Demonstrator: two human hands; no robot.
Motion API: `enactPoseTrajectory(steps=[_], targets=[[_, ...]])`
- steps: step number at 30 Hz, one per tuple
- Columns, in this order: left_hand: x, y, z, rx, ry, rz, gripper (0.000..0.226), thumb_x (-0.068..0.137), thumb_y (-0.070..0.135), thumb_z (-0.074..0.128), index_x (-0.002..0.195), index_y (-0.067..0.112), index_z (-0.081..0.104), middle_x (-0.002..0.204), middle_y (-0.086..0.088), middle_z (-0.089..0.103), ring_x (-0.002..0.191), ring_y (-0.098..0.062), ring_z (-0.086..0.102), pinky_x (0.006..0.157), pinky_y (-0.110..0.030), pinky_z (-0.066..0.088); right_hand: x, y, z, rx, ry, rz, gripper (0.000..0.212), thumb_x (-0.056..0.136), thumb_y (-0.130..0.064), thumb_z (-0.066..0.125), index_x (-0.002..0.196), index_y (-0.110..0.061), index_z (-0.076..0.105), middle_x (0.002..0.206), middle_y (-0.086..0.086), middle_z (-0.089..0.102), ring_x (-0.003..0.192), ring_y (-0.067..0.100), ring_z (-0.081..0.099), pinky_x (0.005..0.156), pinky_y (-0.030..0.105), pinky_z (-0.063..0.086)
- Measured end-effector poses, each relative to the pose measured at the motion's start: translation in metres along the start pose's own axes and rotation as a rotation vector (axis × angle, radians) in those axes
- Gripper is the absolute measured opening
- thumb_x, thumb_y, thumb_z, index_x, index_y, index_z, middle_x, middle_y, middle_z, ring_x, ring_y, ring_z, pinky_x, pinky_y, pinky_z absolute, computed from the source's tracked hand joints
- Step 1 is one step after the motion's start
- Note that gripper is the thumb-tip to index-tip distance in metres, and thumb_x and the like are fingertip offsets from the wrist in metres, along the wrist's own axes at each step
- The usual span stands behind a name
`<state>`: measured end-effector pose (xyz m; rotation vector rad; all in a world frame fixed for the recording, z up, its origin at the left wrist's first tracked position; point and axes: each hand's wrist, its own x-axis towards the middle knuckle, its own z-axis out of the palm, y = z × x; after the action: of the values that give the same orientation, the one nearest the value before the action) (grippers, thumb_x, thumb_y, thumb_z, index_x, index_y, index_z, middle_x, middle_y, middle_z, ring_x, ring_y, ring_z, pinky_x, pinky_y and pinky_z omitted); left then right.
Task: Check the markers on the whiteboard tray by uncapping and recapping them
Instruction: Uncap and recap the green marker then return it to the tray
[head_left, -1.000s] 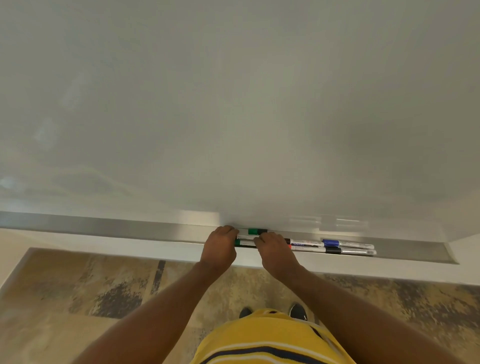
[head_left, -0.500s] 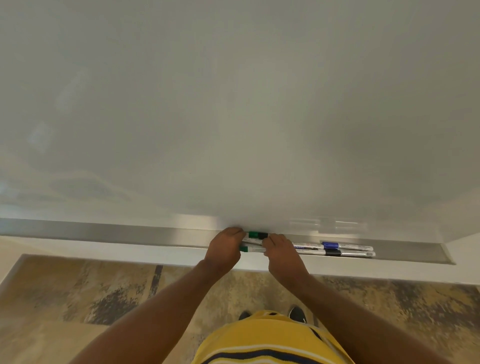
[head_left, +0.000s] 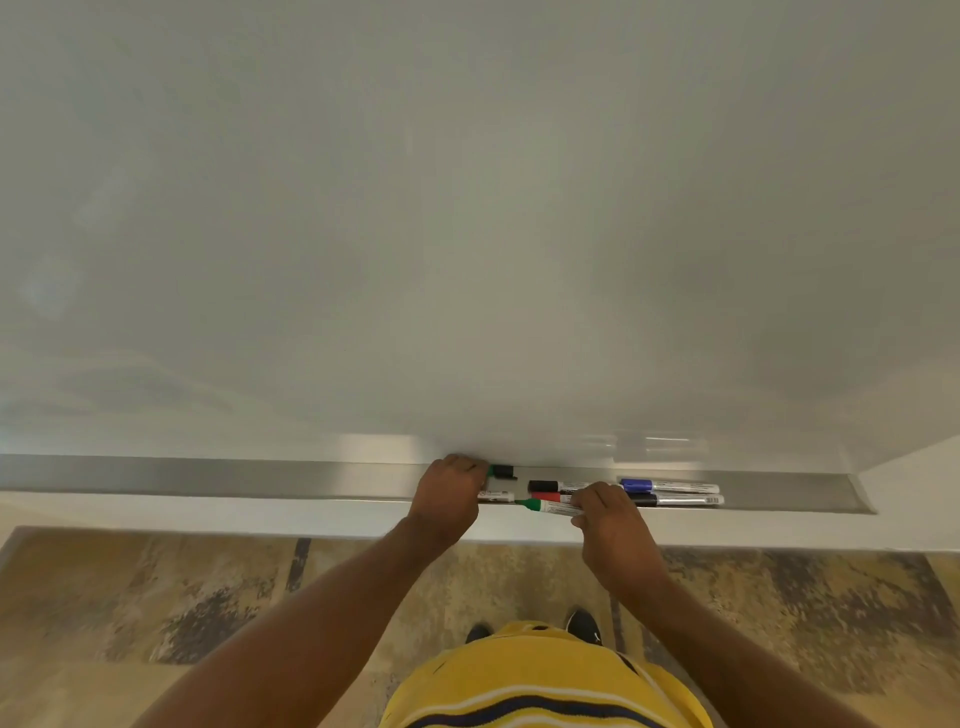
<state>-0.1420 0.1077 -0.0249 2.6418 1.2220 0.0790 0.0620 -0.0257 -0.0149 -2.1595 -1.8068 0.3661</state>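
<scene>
- Where the two hands were bunched together on the green marker (head_left: 550, 506) a moment ago, they have now drawn apart along the tray (head_left: 208, 477): the marker is uncapped, its green tip bare and pointing to 9 o'clock. That makes the first half of one check done; recapping comes next.
- The board (head_left: 467, 208) fills the view above, blank.
- The tray runs along its lower edge from 9 to 3 o'clock and holds the rest of the markers toward 3 o'clock: a blue one (head_left: 667, 486) at the back, a black-capped one (head_left: 675, 500) in front, and a black (head_left: 556, 487) and a red (head_left: 545, 497) one nearer the middle.
- The right hand (head_left: 608, 525) pinches the green marker's barrel just above the tray's front lip.
- The left hand (head_left: 449, 493) is closed at the tray's back wall; a dark green piece (head_left: 501, 472) sticks out at its 3 o'clock, probably the cap, though it is too small to be sure.
</scene>
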Motion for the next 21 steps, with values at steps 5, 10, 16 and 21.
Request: enactPoseTrajectory(steps=[5, 10, 16, 21], targets=[[0.008, 0.010, -0.003, 0.091, -0.085, -0.051, 0.024, 0.075, 0.004, 0.056, 0.094, 0.011, 0.068, 0.094, -0.008, 0.071, 0.090, -0.031, 0.062, 0.079, -0.034, 0.050, -0.002, 0.003, -0.006, 0.012, 0.017, 0.013, 0.040, 0.061, 0.004, 0.082, 0.094, -0.011, 0.067, 0.090, 0.006, 0.066, 0.080, 0.021, 0.059, 0.070, 0.032, 0.052], [0.014, 0.015, -0.009, 0.141, -0.155, -0.092, 0.016, 0.080, 0.011, 0.057, 0.089, 0.015, 0.069, 0.091, -0.006, 0.071, 0.085, -0.027, 0.064, 0.073, -0.031, 0.048, -0.006, 0.008, -0.015, -0.002, 0.030, 0.027, 0.040, 0.062, 0.004, 0.082, 0.096, -0.008, 0.068, 0.092, 0.009, 0.068, 0.083, 0.024, 0.061, 0.074, 0.034, 0.053], [0.007, 0.022, -0.021, 0.042, -0.031, -0.092, 0.018, 0.088, 0.020, 0.053, 0.095, 0.014, 0.069, 0.094, -0.005, 0.066, 0.080, -0.025, 0.063, 0.068, -0.030, 0.050, -0.004, 0.003, -0.041, 0.084, 0.094, -0.058, 0.026, 0.072, 0.002, 0.076, 0.094, -0.007, 0.066, 0.087, 0.009, 0.066, 0.078, 0.024, 0.061, 0.066, 0.031, 0.050], [-0.016, 0.040, -0.052, -0.354, 0.114, -0.119, 0.013, 0.090, 0.021, 0.059, 0.099, 0.014, 0.066, 0.098, -0.002, 0.066, 0.076, -0.018, 0.062, 0.070, -0.032, 0.055, 0.003, -0.009, -0.066, 0.306, 0.128, -0.039, 0.015, 0.089, -0.011, 0.062, 0.101, -0.020, 0.060, 0.098, -0.005, 0.059, 0.080, 0.002, 0.054, 0.066, 0.004, 0.037]])
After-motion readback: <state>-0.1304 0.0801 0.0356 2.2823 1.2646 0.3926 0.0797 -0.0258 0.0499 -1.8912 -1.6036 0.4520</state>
